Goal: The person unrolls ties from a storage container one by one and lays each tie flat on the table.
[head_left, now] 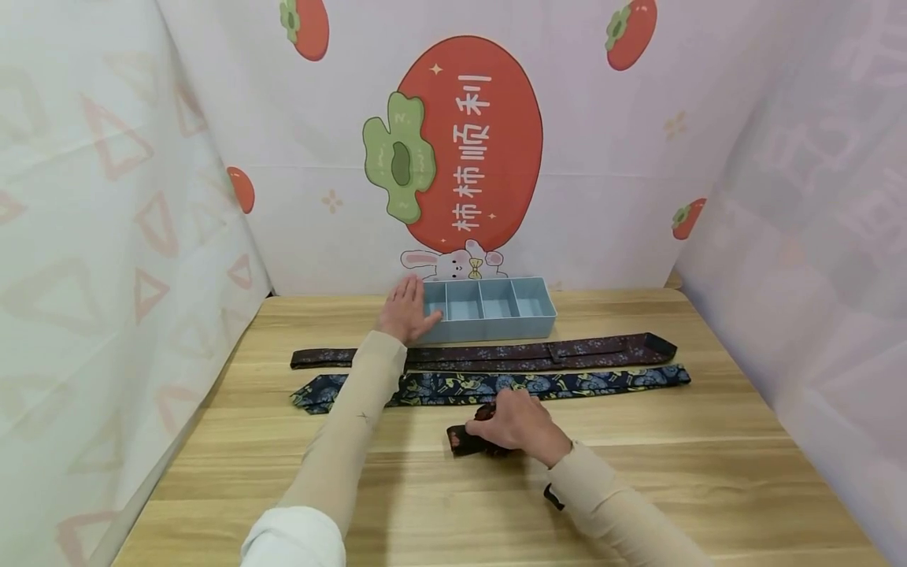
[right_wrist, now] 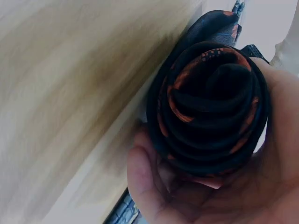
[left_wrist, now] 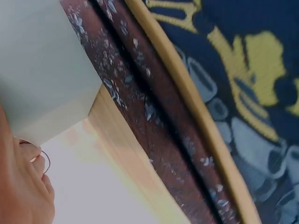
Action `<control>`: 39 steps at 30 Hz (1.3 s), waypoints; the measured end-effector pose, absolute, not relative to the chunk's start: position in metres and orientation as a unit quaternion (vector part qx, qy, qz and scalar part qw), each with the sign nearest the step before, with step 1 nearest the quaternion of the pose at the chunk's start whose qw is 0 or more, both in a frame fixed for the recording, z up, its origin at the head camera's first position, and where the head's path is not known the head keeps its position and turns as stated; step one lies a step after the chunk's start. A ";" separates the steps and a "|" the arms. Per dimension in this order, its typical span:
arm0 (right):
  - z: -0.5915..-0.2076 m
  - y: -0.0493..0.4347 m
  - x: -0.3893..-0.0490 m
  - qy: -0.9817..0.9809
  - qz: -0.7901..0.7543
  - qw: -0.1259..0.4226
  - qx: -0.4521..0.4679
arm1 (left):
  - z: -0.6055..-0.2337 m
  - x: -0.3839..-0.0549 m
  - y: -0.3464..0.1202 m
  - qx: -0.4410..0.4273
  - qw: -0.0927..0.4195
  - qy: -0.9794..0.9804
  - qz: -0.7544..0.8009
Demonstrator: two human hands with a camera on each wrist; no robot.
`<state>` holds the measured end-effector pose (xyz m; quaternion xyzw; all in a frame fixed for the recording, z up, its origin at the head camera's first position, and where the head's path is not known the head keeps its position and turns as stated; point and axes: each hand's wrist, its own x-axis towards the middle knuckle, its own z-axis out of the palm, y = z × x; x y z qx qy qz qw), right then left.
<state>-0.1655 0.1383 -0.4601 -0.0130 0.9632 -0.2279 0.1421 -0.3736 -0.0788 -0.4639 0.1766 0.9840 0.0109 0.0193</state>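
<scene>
My right hand (head_left: 520, 425) grips a rolled-up black necktie (right_wrist: 210, 107) with orange-red patterning, low over the table. In the right wrist view, curled fingers and thumb wrap the coil, whose spiral layers face the camera. Part of this tie (head_left: 462, 441) sticks out left of the hand in the head view. My left hand (head_left: 405, 311) lies against the left end of a light-blue divided box (head_left: 489, 329), fingers straight and thumb along its front. Only the edge of that hand (left_wrist: 28, 186) shows in the left wrist view.
A dark maroon floral tie (head_left: 482, 358) lies lengthwise in front of the box. Nearer me, parallel to it, lies a navy tie (head_left: 588, 383) with yellow and blue figures. All are on a wooden table (head_left: 439, 512); a printed cloth (head_left: 602, 197) hangs behind.
</scene>
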 end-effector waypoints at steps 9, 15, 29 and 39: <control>-0.449 0.156 -0.171 0.966 -0.196 0.164 -0.032 | -0.446 -0.348 -0.084 0.227 -0.048 0.968 0.093; -0.435 0.173 -0.177 0.969 -0.187 0.152 -0.048 | -0.431 -0.308 -0.082 0.261 -0.098 0.957 0.082; -0.404 0.164 -0.197 0.942 -0.258 0.089 -0.196 | -0.448 -0.215 -0.050 0.291 0.150 0.891 0.315; -0.422 0.148 -0.188 0.926 -0.263 0.098 -0.253 | -0.471 -0.193 -0.047 0.272 0.189 0.885 0.328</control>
